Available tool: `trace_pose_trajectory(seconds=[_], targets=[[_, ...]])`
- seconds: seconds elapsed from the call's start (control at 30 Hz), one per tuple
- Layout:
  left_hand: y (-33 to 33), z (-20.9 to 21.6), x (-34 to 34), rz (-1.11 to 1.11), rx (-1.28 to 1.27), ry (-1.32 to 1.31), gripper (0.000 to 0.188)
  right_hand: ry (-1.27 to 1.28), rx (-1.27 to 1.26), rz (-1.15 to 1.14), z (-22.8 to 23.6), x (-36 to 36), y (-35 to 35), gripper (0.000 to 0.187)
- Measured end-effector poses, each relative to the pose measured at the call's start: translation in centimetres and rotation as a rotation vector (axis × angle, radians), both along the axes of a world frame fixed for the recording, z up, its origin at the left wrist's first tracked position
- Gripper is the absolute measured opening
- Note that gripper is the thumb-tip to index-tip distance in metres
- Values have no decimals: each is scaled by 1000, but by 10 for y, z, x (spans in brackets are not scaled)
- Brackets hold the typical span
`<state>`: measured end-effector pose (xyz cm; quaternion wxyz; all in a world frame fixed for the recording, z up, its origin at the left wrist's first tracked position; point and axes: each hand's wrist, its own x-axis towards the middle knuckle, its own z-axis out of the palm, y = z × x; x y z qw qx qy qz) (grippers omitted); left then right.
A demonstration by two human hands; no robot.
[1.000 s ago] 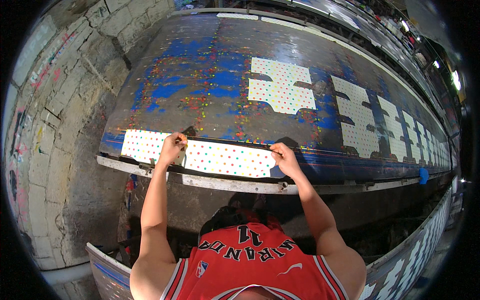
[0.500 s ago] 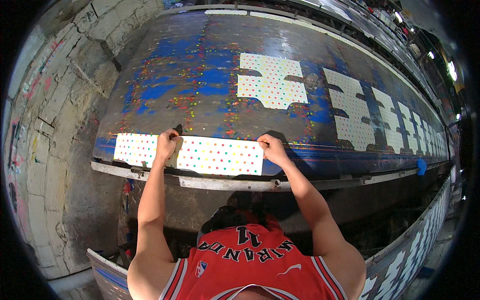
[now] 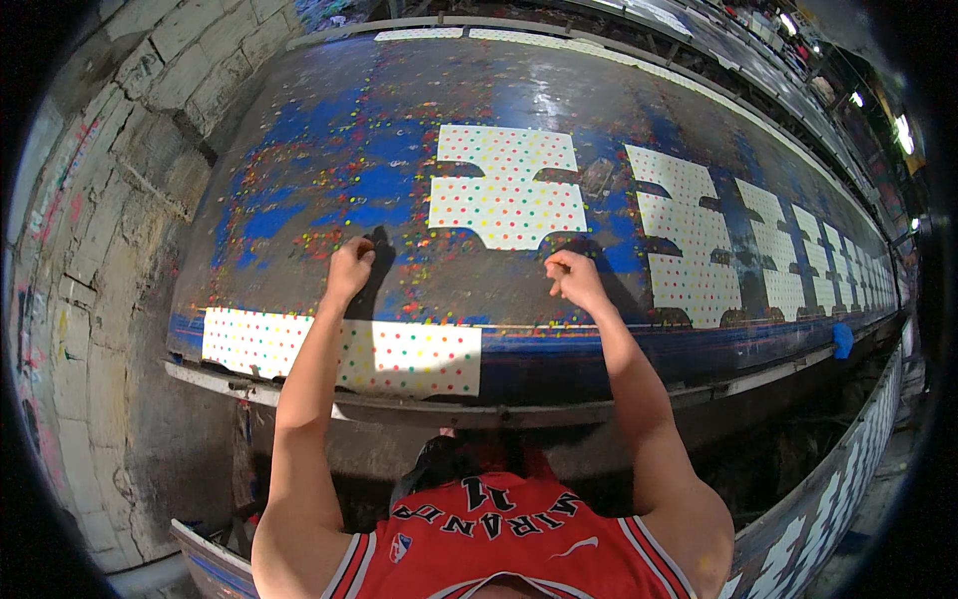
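A white strip with coloured dots lies flat along the near edge of the long paint-stained table. Beyond its far edge hovers my left hand, fingers curled together and nothing visible in them. Farther right, my right hand is also closed, with no held thing showing. It is just below the lower right corner of a cut-out dotted fabric piece, apart from it as far as I can see. That piece has curved notches at its sides and lies flat on the table.
More notched dotted pieces run in a row to the right. A blue lump sits at the near rail. A cracked block wall closes the left side. Another table with dotted pieces stands at lower right.
Both hands have let go of the strip's far edge and moved away over the table, the right one nearer the cut-out piece. The view has shifted, so the strip appears lower.
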<state>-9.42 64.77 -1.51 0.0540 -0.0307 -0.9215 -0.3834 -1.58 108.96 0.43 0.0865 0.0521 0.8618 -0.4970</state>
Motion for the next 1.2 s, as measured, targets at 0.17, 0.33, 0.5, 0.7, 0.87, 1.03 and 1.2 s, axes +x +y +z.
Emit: trace_pose_trajectory(seconds=[0.17, 0.33, 0.5, 0.7, 0.87, 1.03, 1.2], targets=[[80, -15, -83, -24, -25, 54, 19, 81, 102, -83, -7, -77, 62, 18], [116, -28, -149, 85, -34, 120, 19, 312, 318, -89, -25, -147, 104, 12], [136, -29, -173, 56, -126, 110, 18, 326, 373, -81, -32, -186, 122, 14], [142, -26, -178, 7, -206, 112, 11, 350, 371, -63, -38, -201, 119, 10], [145, -24, -176, 9, -199, 65, 13, 303, 467, -114, -41, -204, 115, 12], [146, -14, -157, 22, -6, 12, 14, 292, 487, -83, -42, -207, 116, 13], [154, -3, -146, 4, 43, 121, 14, 356, 536, -55, -30, -198, 106, 8]])
